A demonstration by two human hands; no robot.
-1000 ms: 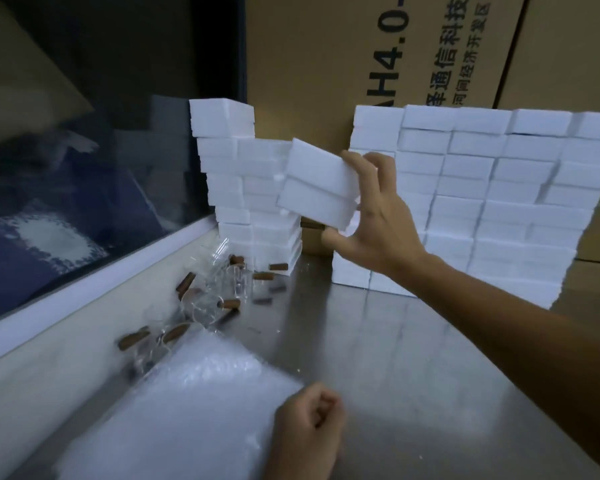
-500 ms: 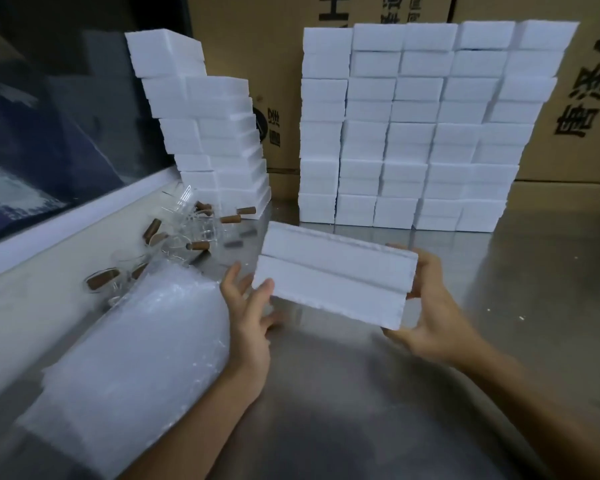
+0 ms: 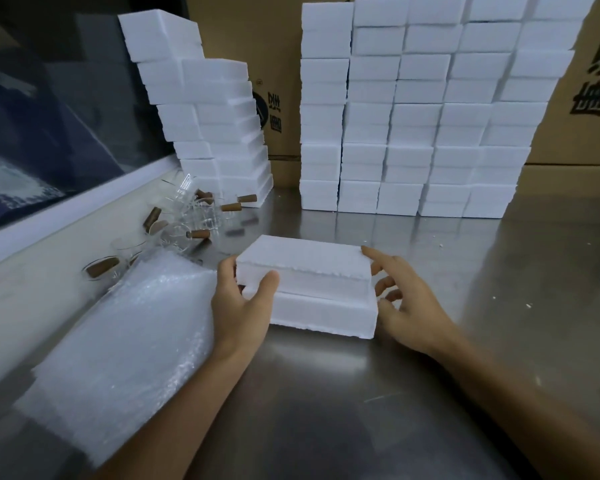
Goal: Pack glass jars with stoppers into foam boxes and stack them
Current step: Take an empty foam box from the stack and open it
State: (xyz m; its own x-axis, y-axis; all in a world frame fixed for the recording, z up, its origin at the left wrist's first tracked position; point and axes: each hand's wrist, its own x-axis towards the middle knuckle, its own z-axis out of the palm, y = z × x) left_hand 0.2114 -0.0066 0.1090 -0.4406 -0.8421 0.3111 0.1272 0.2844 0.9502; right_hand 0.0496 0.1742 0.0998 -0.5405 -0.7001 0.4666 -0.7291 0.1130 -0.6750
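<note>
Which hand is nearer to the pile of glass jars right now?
Left. The left hand grips the foam box at its left end, on the side of the glass jars. The right hand is at the box's far end, farther away.

It was a packing workshop: stacked white foam boxes and printed brown cardboard cartons lined a steel worktable.

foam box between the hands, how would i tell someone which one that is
Start at the steel table with white foam stacks along its back. Nearer than those, alone mid-table, lies the foam box, left hand gripping its left end, right hand open at its right. Unlike the stacked ones, it lies apart, its lid sitting slightly askew.
</note>
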